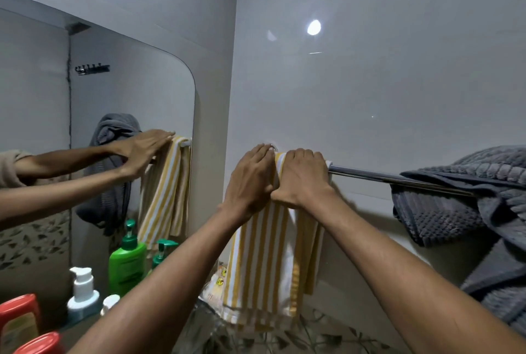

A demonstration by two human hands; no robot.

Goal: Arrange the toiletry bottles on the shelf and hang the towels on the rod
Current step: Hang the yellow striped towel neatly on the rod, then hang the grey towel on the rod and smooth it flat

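Both forearms reach up to where the left hand (250,180) lies flat, fingers together, and the right hand (306,180) clamps the soft, light striped towel (264,254) over the rod (370,174).

Two bare forearms, bare hands, no rings or watch, short beige sleeve mirrored

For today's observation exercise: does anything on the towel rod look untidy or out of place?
Yes. The grey towel at the right end of the rod is bunched and crumpled over it, not hung flat. The yellow striped towel at the left end hangs straight, with both hands, left and right, resting on its fold.
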